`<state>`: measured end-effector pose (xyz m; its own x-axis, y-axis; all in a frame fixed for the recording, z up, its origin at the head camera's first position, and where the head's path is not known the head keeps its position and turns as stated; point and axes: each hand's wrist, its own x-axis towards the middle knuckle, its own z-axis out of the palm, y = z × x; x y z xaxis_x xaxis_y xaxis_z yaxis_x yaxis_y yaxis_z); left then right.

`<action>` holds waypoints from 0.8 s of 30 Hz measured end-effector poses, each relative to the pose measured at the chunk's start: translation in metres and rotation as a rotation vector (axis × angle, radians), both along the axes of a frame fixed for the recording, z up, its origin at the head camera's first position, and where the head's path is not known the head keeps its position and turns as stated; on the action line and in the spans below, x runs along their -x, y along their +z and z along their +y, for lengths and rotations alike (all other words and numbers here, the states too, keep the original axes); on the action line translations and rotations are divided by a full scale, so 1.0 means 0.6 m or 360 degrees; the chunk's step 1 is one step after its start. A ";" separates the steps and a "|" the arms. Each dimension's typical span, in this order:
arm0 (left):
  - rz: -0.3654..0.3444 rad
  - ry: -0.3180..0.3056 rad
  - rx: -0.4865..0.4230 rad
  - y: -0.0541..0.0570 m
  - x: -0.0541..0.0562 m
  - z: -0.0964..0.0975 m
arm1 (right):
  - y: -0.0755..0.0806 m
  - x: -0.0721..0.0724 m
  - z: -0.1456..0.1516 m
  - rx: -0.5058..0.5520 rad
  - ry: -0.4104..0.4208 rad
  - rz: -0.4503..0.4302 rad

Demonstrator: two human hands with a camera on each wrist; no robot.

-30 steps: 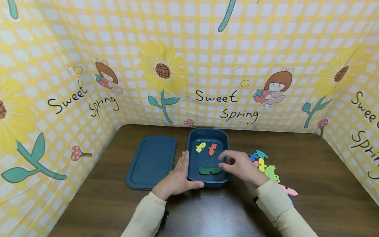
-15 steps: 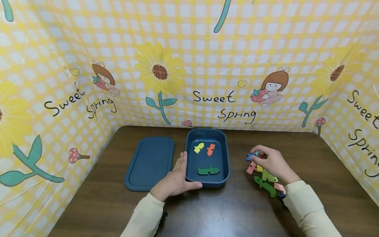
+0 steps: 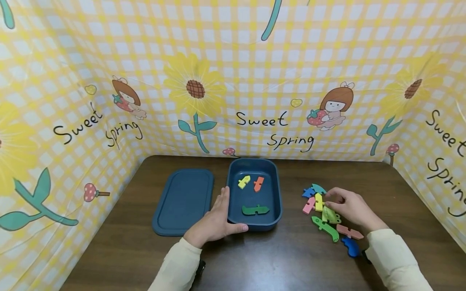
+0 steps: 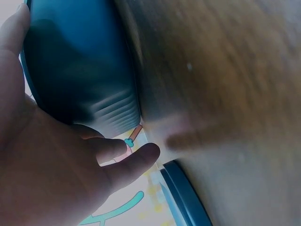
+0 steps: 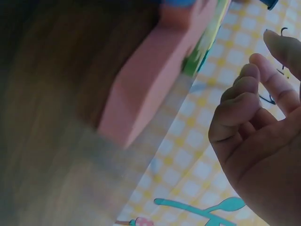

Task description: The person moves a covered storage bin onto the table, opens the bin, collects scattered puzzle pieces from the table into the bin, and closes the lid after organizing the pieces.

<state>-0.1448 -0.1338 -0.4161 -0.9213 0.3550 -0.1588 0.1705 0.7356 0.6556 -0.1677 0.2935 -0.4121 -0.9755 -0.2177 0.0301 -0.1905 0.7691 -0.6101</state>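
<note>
My left hand (image 3: 214,226) rests against the left side of a dark blue box (image 3: 279,194), its thumb lying at the front rim and the other fingers straight. Inside the box lie a dark green notched puzzle piece (image 3: 255,210), a small yellow piece (image 3: 244,182) and an orange-red one (image 3: 259,184). Over a loose group of flat puzzle pieces at the right is my right hand (image 3: 353,208), loosely bent. Its thumb and forefinger stand apart in the right wrist view, nothing between them. Nearest to these fingertips are a light green piece (image 3: 329,216) and a yellow piece (image 3: 318,201).
A dark blue lid (image 3: 185,202) lies flat left of the box. The group also has a pink piece (image 3: 309,205), a green curved one (image 3: 325,229), a salmon one (image 3: 349,232) and blue ones (image 3: 350,247). Yellow checked cloth (image 3: 251,81) stands around the table (image 3: 247,262).
My right hand has moved from over the box to the pieces on the right, and within the group it has shifted nearer me. The left hand stays on the box.
</note>
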 end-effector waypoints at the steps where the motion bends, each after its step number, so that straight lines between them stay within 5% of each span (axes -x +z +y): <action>1: 0.0001 -0.0003 -0.0001 0.000 0.000 0.000 | -0.001 -0.001 0.004 -0.0019 0.0008 -0.0007; 12: -0.0006 0.0005 -0.0028 0.003 -0.001 -0.001 | -0.012 -0.008 0.039 -0.0161 0.0047 -0.0177; 24: -0.0019 0.0009 -0.0036 0.003 -0.001 0.001 | -0.009 -0.055 0.069 -0.0206 0.0010 -0.0215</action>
